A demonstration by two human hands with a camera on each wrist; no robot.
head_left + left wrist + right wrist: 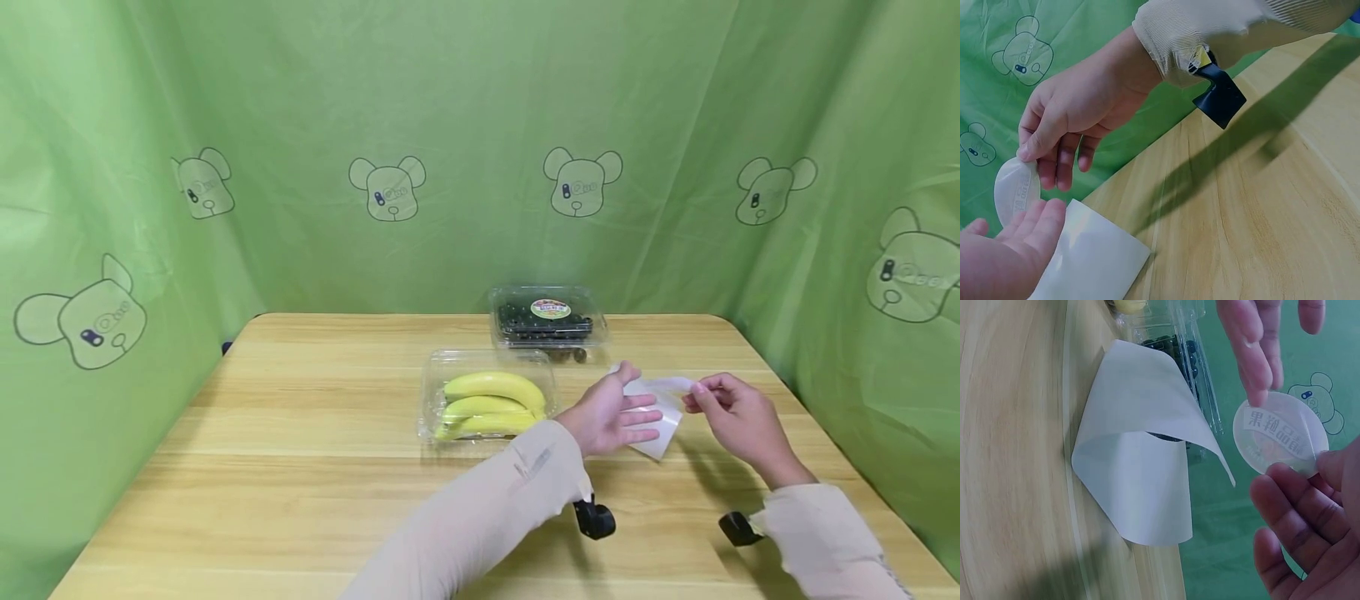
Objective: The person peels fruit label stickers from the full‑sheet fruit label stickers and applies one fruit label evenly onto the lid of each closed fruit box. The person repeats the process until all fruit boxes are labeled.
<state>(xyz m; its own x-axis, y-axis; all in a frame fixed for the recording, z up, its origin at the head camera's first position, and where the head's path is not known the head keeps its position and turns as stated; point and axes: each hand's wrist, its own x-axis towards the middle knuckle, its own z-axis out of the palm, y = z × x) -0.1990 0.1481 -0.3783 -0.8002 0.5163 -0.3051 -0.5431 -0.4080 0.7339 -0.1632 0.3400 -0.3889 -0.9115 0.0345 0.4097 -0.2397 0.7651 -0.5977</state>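
My right hand [746, 417] pinches the edge of a round, pale, see-through sticker [1279, 437] between thumb and fingers. Printed characters on the sticker read mirrored in the right wrist view. My left hand [611, 414] is held palm up with its fingers straight, and in the right wrist view a fingertip meets or nearly meets the sticker's edge. A curled white sheet [1141, 406] lies behind and below the left fingers; whether that hand touches it, I cannot tell. Left of the left hand, a clear plastic box [431, 408] contains yellow bananas [495, 387].
Behind the bananas stands another clear box [600, 333] of dark round fruit, with an oval colored label [551, 309] on its lid. Both boxes sit on a wood-grain table [300, 483]. Green curtains [480, 92] with bear-head prints enclose the table's back and sides.
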